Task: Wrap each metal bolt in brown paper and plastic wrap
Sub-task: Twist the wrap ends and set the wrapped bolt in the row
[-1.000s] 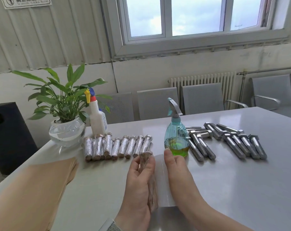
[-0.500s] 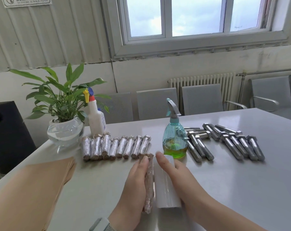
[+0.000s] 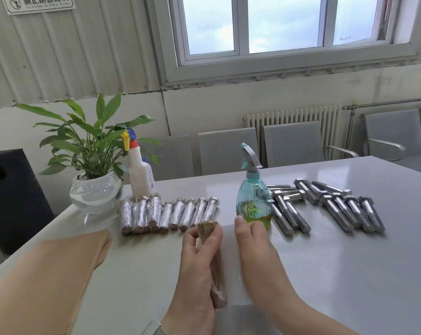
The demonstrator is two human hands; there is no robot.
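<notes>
A bolt wrapped in brown paper (image 3: pixel 217 284) lies lengthwise on the white table (image 3: pixel 337 274) between my hands. My left hand (image 3: pixel 199 259) curls round it, fingers pinching its far end. A roll of clear plastic wrap (image 3: pixel 232 262) lies just right of it, its film reaching to the bolt. My right hand (image 3: pixel 255 252) rests on the roll with fingers stretched along it. Several wrapped bolts (image 3: pixel 168 213) lie in a row behind my left hand. Several bare metal bolts (image 3: pixel 325 206) lie to the right.
A stack of brown paper sheets (image 3: pixel 47 274) lies at the near left. A teal spray bottle (image 3: pixel 253 201) stands just beyond my right fingertips. A white spray bottle (image 3: pixel 140 175) and a potted plant (image 3: pixel 93 170) stand at the back left. Grey chairs line the far edge.
My left hand has turned the paper-wrapped bolt and now pinches its far end. The roll and my right hand stay beside it, with film stretched between.
</notes>
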